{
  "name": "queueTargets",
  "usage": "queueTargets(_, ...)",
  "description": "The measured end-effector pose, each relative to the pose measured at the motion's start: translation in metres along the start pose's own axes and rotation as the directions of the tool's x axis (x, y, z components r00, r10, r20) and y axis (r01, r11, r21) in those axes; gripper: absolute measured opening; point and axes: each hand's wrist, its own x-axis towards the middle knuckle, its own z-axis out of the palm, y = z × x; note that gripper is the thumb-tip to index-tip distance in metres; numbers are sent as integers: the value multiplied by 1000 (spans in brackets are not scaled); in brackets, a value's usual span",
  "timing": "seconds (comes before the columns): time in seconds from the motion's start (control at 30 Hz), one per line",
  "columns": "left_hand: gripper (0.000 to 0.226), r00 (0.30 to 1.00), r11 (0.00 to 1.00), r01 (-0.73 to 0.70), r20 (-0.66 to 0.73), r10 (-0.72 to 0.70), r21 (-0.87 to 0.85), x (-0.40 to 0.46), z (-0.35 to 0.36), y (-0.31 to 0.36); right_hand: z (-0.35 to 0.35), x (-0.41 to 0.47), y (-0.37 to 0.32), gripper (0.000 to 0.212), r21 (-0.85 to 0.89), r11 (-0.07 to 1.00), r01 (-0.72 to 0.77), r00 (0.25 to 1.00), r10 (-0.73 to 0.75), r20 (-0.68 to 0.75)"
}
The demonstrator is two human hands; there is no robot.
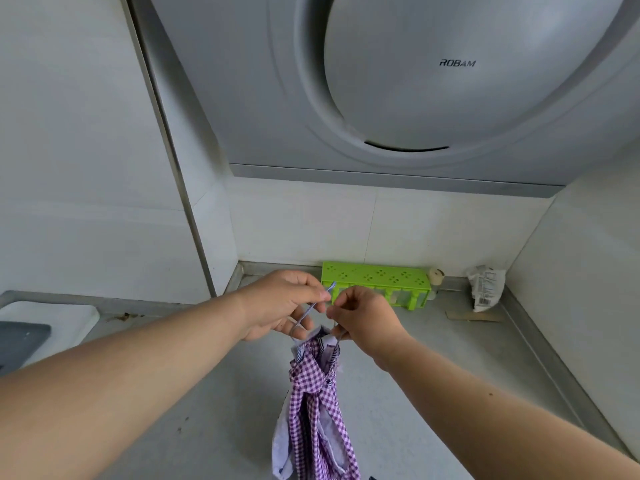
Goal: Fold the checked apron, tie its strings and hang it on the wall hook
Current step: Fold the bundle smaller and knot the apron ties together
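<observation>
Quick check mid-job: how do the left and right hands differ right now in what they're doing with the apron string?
The left hand sits slightly higher and pinches the string near its free end, which pokes up past the fingertips. The right hand sits lower and nearer the apron, its grip on the string just above the bunched checked cloth. Both hands pinch the thin string, and the apron hangs below them over the counter.

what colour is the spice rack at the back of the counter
Bright green plastic spice rack with flower-shaped cutouts, seen in the head view.
</observation>
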Motion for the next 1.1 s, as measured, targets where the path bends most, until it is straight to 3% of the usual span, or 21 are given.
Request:
queueTargets(0.1,6,1000,1000,-7,15,8,-31,2,-12,0,9,6,-6,2,-28,1000,-9,1000,9,4)
queueTargets(0.33,7,996,998,-44,76,47,-38,8,-55,3,36,11,-19,15,-116,993,0,999,-4,-32)
queueTargets(0.6,7,972,948,-225,123,202,223,19,-94,-3,68,7,-36,20,-286,953,103,994,-86,74)
queueTargets(0.73,4,963,946,-257,129,235,199,26,-96,-5,78,6,-42,15,-285,942,176,981,-143,131)
queueTargets(0.93,9,957,967,-234,197,211,99,35,-96,-16,79,9,-44,15,-259,940,221,975,-210,70)
queueTargets(1.1,21,974,894,-200,179,138,400,37,-95,-23,74,11,-41,11,-222,951,214,977,-210,41)
